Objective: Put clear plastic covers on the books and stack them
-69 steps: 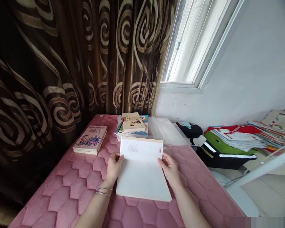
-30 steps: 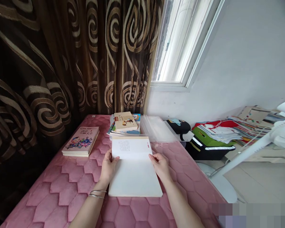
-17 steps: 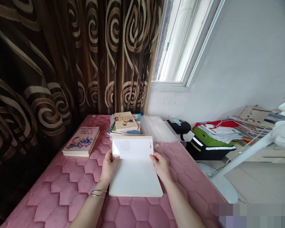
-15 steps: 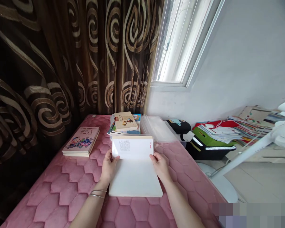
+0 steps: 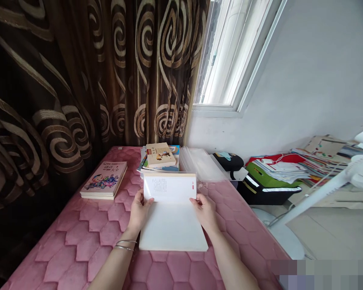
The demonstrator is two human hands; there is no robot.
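A book (image 5: 174, 225) with a plain white lower face lies in front of me on the pink bed. Its upper leaf (image 5: 171, 187) is tilted up and shows a small block of print and a red mark. My left hand (image 5: 140, 209) pinches the leaf's left edge, thumb on top. On the opposite edge, my right hand (image 5: 204, 209) grips in the same way. The fingers beneath are partly hidden. Two stacked pink-covered books (image 5: 104, 179) lie to the left. Beyond the leaf, a cream book (image 5: 160, 155) tops a pile of several books.
Clear plastic sheets (image 5: 202, 163) lie at the bed's far right, beside the pile. A quilted pink mattress (image 5: 87, 241) spreads under everything. Off its right side stand a white fan (image 5: 314, 197) and a black-and-green box (image 5: 269, 185) loaded with papers. A patterned curtain (image 5: 124, 72) hangs behind.
Since the oldest frame the view has turned right, bringing more of the fan in. Both hands keep their hold on the book, and the raised leaf shifts only slightly.
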